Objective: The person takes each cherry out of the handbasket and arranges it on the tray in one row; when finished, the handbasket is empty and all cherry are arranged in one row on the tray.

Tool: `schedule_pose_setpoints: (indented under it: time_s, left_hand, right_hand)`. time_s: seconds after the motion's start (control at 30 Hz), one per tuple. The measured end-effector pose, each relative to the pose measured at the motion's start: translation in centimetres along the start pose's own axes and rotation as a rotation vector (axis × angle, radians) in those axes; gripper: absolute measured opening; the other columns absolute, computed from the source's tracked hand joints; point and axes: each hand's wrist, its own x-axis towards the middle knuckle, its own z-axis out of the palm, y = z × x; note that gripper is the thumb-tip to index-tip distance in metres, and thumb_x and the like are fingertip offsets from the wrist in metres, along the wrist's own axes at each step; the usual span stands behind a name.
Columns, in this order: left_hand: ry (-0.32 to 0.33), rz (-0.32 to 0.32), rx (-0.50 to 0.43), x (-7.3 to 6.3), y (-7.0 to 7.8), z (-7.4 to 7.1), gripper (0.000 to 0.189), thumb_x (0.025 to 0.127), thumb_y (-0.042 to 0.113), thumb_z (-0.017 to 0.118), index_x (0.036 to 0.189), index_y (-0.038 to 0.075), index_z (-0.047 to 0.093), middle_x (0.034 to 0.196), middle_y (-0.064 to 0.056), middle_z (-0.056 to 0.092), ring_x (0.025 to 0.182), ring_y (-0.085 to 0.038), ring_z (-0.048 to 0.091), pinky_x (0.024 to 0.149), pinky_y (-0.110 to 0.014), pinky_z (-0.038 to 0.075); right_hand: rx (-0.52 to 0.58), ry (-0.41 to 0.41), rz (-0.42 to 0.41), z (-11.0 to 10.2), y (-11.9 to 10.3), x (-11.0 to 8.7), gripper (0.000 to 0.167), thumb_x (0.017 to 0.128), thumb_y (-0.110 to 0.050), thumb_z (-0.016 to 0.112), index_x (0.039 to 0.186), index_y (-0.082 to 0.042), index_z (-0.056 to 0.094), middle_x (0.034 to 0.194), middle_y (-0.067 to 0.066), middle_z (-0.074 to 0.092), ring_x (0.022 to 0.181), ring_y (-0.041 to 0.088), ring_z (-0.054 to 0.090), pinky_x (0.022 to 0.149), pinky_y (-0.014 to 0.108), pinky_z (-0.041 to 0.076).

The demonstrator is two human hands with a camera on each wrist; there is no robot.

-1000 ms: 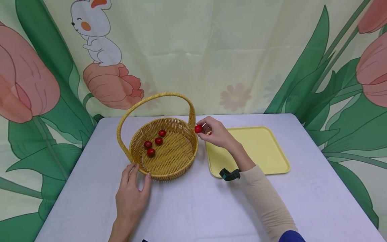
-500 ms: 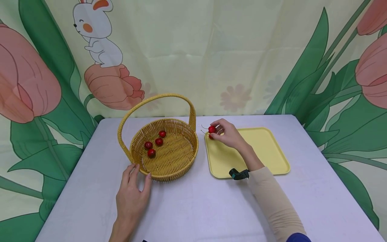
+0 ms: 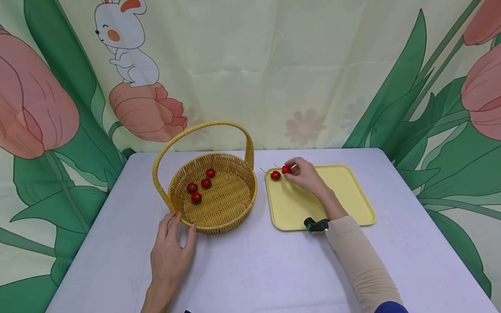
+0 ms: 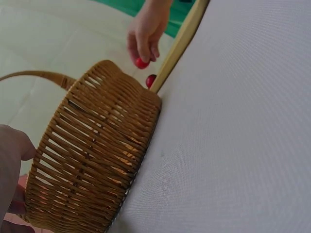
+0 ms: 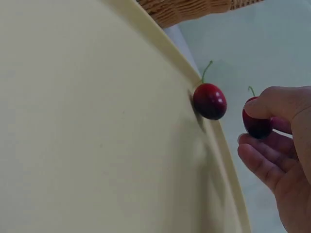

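My right hand (image 3: pixel 307 176) pinches a red cherry (image 3: pixel 286 169) by its body between thumb and fingers, low over the far left corner of the yellow tray (image 3: pixel 321 204). Just left of it, a second stemmed cherry (image 3: pixel 275 175) lies inside the tray's rim; the right wrist view shows this cherry (image 5: pixel 210 101) apart from the held one (image 5: pixel 257 121). My left hand (image 3: pixel 172 252) rests its fingertips and thumb against the near left rim of a woven basket (image 3: pixel 219 226), fingers relaxed. Several dark red cherries (image 3: pixel 196 198) lie in the basket's left half.
The basket's tall arched handle (image 3: pixel 203 124) rises above its rim. Basket and tray stand side by side on a white-covered table (image 3: pixel 242 269), with a narrow gap between them. A printed curtain (image 3: pixel 250 78) hangs behind the table.
My right hand has moved right with the cherry, from beside the basket's handle to over the tray's corner. The cherry lying on the tray is now uncovered. The left hand stays in place.
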Motion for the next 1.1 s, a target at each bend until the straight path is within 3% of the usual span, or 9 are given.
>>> schedule_pose_setpoints:
  time_s: [0.37,1.1]
  left_hand:
    - [-0.001,-0.008,0.002,0.0,0.0,0.0,0.053,0.090,0.026,0.072,0.129,-0.008,0.061,0.134,-0.019,0.057,0.118,-0.039,0.063,0.073,-0.053,0.059]
    - [0.007,0.009,-0.005,0.1,-0.2,0.1,0.053,0.089,0.026,0.073,0.128,-0.008,0.062,0.133,-0.019,0.058,0.117,-0.039,0.063,0.074,-0.053,0.059]
  right_hand:
    - [-0.054,-0.035,0.063,0.3,1.5,0.1,0.037,0.089,-0.011,0.073,0.122,0.002,0.060,0.117,0.018,0.062,0.098,0.029,0.064,0.085,0.038,0.055]
    - [-0.119,-0.069,0.068,0.7,2.0,0.8,0.043,0.091,-0.017,0.074,0.127,0.001,0.060,0.116,0.017,0.061,0.098,0.027,0.060,0.087,0.040,0.052]
